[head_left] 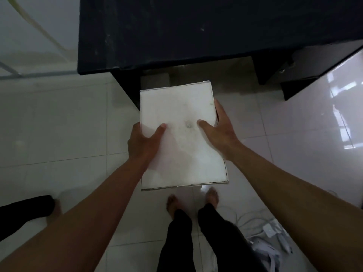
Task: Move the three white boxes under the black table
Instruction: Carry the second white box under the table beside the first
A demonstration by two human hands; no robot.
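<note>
I hold a white box (180, 114) with a smudged top in both hands, in front of the black table (176, 30). My left hand (142, 142) grips its left edge with the thumb on top. My right hand (220, 126) clasps the right edge, thumb also on top. The box hangs above the floor, its far end near the table's front edge. Under the table, just beyond the held box, another white box (155, 79) rests in the shadow, mostly hidden.
The table's black legs (125, 85) flank the opening below it. A glossy white cabinet (324, 118) stands at the right. Cables and white items (271, 236) lie on the tiled floor at lower right. Another person's foot (56, 209) is at lower left.
</note>
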